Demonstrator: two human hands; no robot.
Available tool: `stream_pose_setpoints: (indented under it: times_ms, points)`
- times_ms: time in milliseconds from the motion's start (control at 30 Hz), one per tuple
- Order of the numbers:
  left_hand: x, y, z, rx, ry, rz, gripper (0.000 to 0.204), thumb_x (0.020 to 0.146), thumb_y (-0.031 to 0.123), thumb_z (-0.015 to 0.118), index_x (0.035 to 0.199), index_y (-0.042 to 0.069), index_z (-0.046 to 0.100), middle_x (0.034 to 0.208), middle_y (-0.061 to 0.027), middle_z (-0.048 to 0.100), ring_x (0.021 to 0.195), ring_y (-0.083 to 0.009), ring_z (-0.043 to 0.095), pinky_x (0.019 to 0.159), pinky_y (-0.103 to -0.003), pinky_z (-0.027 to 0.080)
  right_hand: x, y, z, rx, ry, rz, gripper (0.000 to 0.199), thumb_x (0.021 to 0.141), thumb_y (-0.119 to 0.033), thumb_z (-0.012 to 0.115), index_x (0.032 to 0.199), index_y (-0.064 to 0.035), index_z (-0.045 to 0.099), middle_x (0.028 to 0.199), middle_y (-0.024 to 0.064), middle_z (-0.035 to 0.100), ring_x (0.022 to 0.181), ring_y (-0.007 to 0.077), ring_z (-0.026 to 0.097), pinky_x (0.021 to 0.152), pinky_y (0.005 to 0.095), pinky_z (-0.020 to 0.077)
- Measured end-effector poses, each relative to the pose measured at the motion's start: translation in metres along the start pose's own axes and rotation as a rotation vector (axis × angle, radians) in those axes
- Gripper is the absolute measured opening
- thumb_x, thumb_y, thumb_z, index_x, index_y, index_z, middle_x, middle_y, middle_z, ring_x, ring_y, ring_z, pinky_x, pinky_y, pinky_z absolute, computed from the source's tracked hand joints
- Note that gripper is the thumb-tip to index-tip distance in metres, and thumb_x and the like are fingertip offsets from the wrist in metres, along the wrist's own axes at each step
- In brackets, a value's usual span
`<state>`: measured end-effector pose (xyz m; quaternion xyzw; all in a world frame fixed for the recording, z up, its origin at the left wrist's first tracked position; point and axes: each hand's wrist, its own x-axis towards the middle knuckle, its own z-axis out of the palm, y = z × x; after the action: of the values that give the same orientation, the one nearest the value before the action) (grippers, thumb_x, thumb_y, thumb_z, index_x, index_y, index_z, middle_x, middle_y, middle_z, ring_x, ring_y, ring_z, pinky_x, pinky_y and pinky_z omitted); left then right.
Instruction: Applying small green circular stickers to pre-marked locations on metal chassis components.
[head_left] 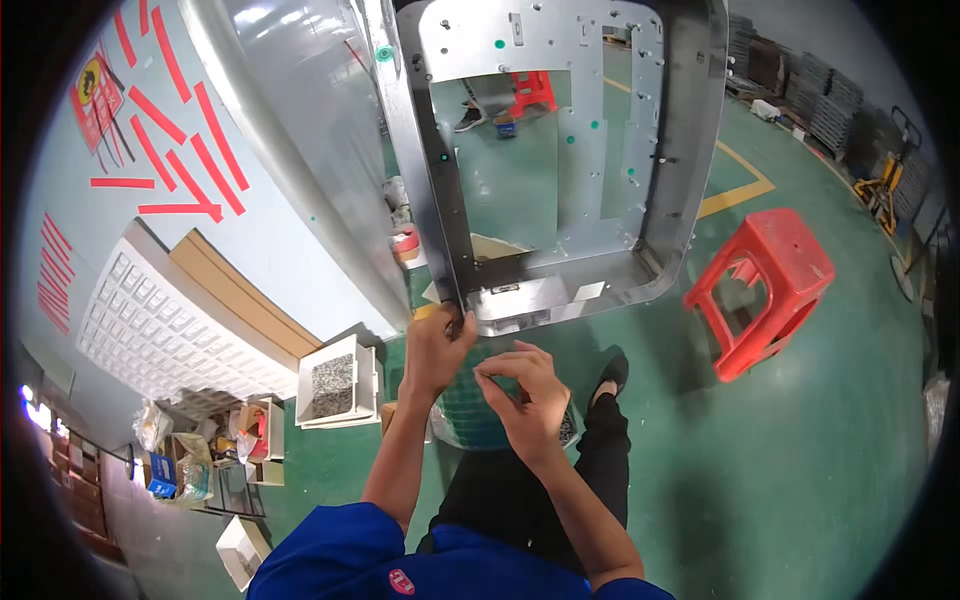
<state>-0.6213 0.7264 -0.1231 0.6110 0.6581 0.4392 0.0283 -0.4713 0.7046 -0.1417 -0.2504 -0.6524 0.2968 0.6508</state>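
Note:
A large grey metal frame (690, 170) with rounded corners stands upright before me, its inner panel (500, 50) dotted with small holes, studs and green spots. My left hand (433, 355) is closed at the frame's lower left corner; whatever its fingertips grip is hidden. Lower and to the right, my right hand (530, 395) is apart from the frame, with thumb and fingertips pinched together. I cannot make out anything between them. Below and between both hands is a see-through greenish sheet or bag (465, 405) with faint rows, partly covered by my right hand.
A red plastic stool (780, 255) stands on the green floor at right. White bins (335, 385) of small metal parts sit at lower left, near a white gridded panel (160, 315) and brown cardboard (245, 290). A yellow pallet jack (880, 190) is far right.

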Motion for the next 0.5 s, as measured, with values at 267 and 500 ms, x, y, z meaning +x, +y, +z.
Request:
stream_pose_setpoints:
  times_ms: [267,500]
  points:
    - [0.003,0.005,-0.004,-0.094,-0.103,-0.009,0.025,0.083,0.021,0.063,0.078,-0.003,0.057,0.062,-0.0182,0.057,0.056,-0.032,0.059,0.054,-0.037,0.045,0.003,-0.019,0.007,-0.039,-0.003,-0.005,0.016,0.073,0.003,0.071,0.086,-0.0053,0.067,0.086,0.0031,0.068,0.084,0.0182,0.063,0.095,0.0405,0.0437]
    - [0.009,0.003,0.008,-0.144,-0.132,0.073,0.023,0.081,0.019,0.063,0.076,-0.002,0.056,0.065,-0.0209,0.059,0.063,-0.0388,0.061,0.057,-0.041,0.046,0.002,-0.028,0.009,-0.073,-0.034,0.004,0.017,0.073,0.003,0.071,0.087,-0.0054,0.068,0.087,0.0036,0.069,0.087,0.0186,0.063,0.095,0.0399,0.0434]
